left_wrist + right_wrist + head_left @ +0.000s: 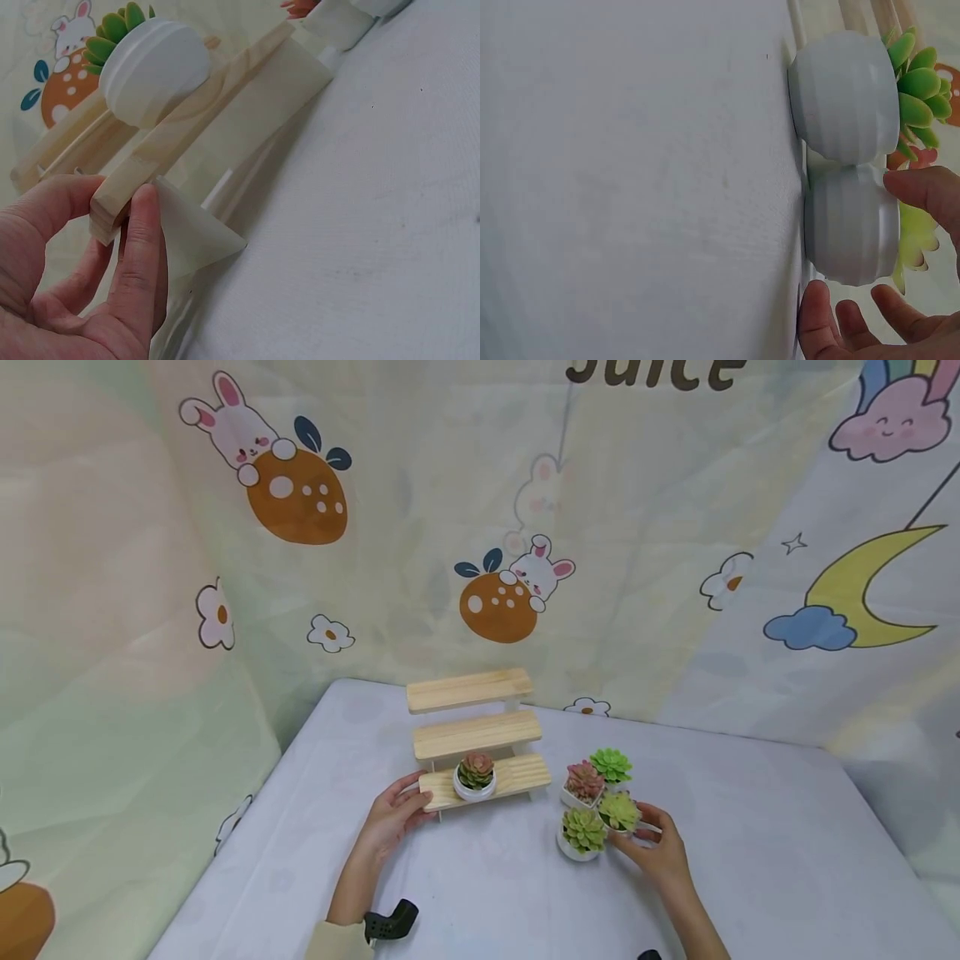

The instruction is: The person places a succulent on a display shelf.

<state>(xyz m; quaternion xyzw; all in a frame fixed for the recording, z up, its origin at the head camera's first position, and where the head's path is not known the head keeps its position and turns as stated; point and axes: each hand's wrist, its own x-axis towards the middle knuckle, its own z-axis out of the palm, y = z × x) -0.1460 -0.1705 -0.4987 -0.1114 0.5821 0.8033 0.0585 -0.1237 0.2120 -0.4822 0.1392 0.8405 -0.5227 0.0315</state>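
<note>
A three-tier wooden display stand point(480, 737) stands on the white-covered table. My left hand point(397, 814) pinches the left end of its lowest wooden board point(172, 127), thumb on one face and fingers on the other. On that board sits a reddish-green succulent in a round white pot point(476, 777). To the right, my right hand point(660, 843) curls round a yellow-green succulent in a ribbed white pot point(851, 225), its thumb at the rim and its fingers by the opposite side. That pot stands on the table, beside another green succulent in a white pot point(582, 833).
Behind the held pot stand a pink succulent in a square white pot point(582, 782) and a bright green succulent point(611, 765). A printed cloth backdrop point(405, 568) rises behind the table point(750, 827) and along its left side.
</note>
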